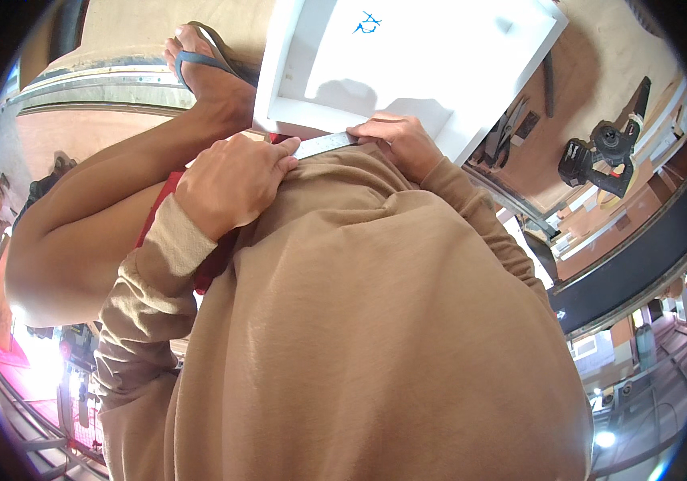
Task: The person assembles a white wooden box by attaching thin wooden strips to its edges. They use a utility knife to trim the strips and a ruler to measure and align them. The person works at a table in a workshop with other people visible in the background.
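A flat silvery-grey strip (325,146) with small marks on it lies across my lap, along the near edge of a white open box like a drawer (273,72). Its left end is pinched between the thumb and fingers of my left hand (231,180). My right hand (398,144) has its fingers closed over the strip's other end. Blue handwriting marks the white inside of the box, and shadows fall across its near part. Part of the strip is hidden by my fingers and the brown sweater.
To the right on the floor rest a black cordless power tool (608,152) and some pliers or cutters (506,132) beside the box. My bent left leg (111,216) and sandalled foot (199,68) are at the left. A long dark beam (640,256) curves along the right.
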Available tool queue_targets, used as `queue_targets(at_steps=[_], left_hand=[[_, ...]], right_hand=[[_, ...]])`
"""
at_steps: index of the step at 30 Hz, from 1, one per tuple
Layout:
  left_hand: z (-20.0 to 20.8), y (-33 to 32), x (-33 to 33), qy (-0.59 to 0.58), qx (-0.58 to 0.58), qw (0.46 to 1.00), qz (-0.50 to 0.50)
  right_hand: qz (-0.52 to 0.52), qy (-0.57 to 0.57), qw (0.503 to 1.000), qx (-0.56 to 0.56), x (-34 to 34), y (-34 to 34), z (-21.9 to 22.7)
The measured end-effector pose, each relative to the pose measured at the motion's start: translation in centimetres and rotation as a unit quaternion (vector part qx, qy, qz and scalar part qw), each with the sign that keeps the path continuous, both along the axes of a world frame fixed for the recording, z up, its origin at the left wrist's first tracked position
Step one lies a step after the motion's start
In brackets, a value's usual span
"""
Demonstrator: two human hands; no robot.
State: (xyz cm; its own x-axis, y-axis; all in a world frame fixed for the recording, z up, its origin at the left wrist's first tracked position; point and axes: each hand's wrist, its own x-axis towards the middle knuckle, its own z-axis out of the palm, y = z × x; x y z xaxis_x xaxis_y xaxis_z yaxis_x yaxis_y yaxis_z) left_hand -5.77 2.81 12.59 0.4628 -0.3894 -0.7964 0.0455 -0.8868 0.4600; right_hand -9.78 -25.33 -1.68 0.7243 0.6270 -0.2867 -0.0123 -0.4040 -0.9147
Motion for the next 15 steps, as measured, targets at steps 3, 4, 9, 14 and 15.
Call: queue_targets(at_steps=[3,4,9,14,15], left_hand=[[-0.3,0.4,-0.3,-0.010,-0.006,1.000,-0.007],[-0.3,0.4,-0.4,-0.012,-0.002,1.000,-0.009],[-1.5,1.0,-0.4,-0.007,0.007,1.000,-0.025],[-2.7,1.7,0.0,-0.026,0.005,0.999,-0.043],[-2.8,1.7,0.1,-0.022,0.008,0.999,-0.045]], right_hand=[[0.007,-0.036,0.999,0.012,0.1,0.1,-0.2],[0.007,-0.049,0.999,0.020,0.2,0.2,-0.2],[0.014,-0.029,0.999,0.004,-0.1,0.9,-0.7],[0.032,-0.033,0.999,-0.017,0.1,0.9,-0.1],[0.032,-0.035,0.999,-0.020,0.0,0.9,-0.2]])
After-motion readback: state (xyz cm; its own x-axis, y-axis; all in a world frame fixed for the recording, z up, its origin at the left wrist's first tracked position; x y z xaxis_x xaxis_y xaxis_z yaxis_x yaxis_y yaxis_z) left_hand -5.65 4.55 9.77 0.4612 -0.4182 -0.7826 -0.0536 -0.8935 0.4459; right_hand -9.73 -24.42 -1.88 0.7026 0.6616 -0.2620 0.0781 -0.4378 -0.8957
